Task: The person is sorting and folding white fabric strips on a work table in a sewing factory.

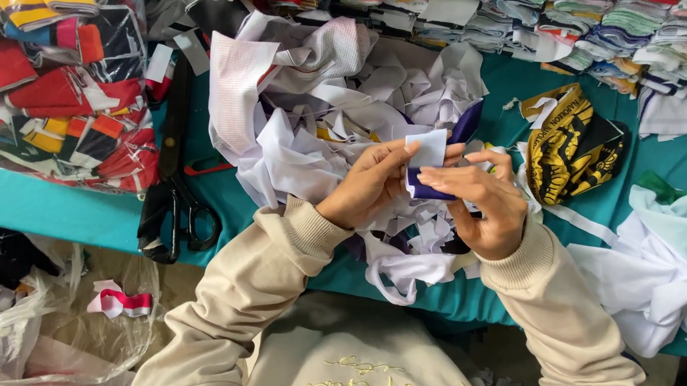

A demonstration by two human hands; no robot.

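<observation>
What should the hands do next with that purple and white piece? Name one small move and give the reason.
Probably peel the white backing off the purple fabric piece. The left hand pinches the white layer's edge with its thumb, the right hand grips the purple part, and both hold it above the heap of white scraps.

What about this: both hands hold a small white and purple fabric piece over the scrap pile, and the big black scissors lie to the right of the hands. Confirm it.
Not quite. The head view shows the black scissors lying to the left of the hands, at the teal table's edge. The rest stands: the left hand and right hand hold the white and purple fabric piece over the scrap pile.
</observation>
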